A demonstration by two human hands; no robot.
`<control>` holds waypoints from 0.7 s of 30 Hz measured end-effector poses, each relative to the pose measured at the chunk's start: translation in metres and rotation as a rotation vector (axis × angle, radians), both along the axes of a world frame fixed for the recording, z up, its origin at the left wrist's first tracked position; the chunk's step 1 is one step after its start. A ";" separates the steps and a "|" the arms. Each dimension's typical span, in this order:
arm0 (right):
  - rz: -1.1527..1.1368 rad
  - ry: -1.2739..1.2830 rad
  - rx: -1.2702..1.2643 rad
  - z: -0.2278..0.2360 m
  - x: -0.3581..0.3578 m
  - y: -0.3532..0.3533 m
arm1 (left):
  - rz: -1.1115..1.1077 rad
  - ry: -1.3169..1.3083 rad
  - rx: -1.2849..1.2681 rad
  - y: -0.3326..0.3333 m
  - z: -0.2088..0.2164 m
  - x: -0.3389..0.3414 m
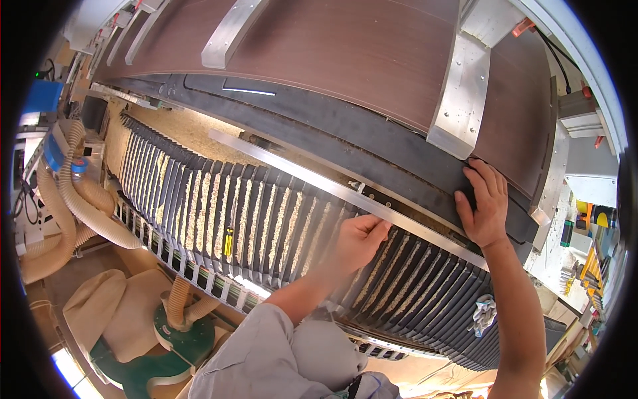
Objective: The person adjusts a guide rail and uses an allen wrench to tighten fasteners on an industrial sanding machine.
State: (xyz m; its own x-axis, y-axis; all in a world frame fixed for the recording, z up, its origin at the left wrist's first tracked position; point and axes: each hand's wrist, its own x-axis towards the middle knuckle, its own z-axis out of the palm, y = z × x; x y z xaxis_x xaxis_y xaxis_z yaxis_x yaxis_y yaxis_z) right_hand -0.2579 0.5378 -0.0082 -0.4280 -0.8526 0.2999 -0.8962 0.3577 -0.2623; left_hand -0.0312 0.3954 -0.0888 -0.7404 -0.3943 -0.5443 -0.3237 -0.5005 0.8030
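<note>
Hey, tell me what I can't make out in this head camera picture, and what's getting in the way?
All in the head view:
- Left hand: its curled fingers hide the palm, so whether it holds anything is unclear.
- Dark slats: the left forearm covers some.
- Brown panel: the top edge cuts it off.
- Yellow-handled tool: its tip is too small to identify.

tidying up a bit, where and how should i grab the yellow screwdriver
Probably by the thick yellow handle, coming from above on the person's near side. The screwdriver lies lengthwise along the dark slats, with its handle toward the body and its thin shaft pointing away.
</note>
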 end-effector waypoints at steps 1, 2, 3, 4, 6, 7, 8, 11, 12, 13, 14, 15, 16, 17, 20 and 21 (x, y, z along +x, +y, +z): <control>0.000 0.004 0.000 0.001 0.001 -0.001 | -0.022 0.025 -0.125 0.000 0.000 -0.001; 0.001 0.007 0.000 0.001 0.001 0.000 | -0.047 0.049 -0.250 -0.002 0.002 -0.002; -0.009 0.015 0.005 0.001 0.001 0.002 | -0.045 0.052 -0.250 -0.007 0.005 -0.004; -0.019 0.024 0.011 0.001 0.001 0.004 | -0.174 -0.005 -0.337 -0.015 0.007 -0.005; -0.025 0.023 0.019 0.001 0.003 0.005 | -0.406 -0.132 -0.539 -0.032 0.035 -0.007; -0.030 0.022 0.021 0.001 0.002 0.006 | -0.402 -0.031 -0.595 -0.037 0.037 0.000; -0.019 0.025 0.003 0.000 0.002 0.006 | -0.351 0.053 -0.587 -0.040 0.036 0.008; -0.009 0.008 -0.025 -0.004 0.004 0.000 | -0.167 0.111 -0.629 -0.058 0.048 0.038; -0.013 0.013 -0.028 -0.005 0.004 0.001 | -0.070 0.138 -0.672 -0.060 0.048 0.040; -0.028 0.018 -0.020 -0.007 0.002 0.003 | 0.026 0.163 -0.712 -0.061 0.046 0.040; -0.034 0.026 -0.025 -0.008 0.003 0.005 | 0.112 0.248 -0.786 -0.064 0.054 0.034; -0.040 0.032 -0.030 -0.008 0.003 0.006 | 0.123 0.267 -0.891 -0.070 0.063 0.029; -0.054 0.031 -0.034 -0.007 0.003 0.008 | 0.133 0.303 -0.971 -0.077 0.064 0.022; -0.075 0.038 -0.019 -0.006 0.001 0.009 | 0.141 0.343 -1.044 -0.080 0.068 0.015; -0.086 0.052 -0.031 -0.016 -0.004 0.020 | 0.192 0.369 -1.191 -0.072 0.081 -0.004; -0.096 0.055 -0.022 -0.017 -0.003 0.020 | 0.183 0.366 -1.251 -0.065 0.089 -0.007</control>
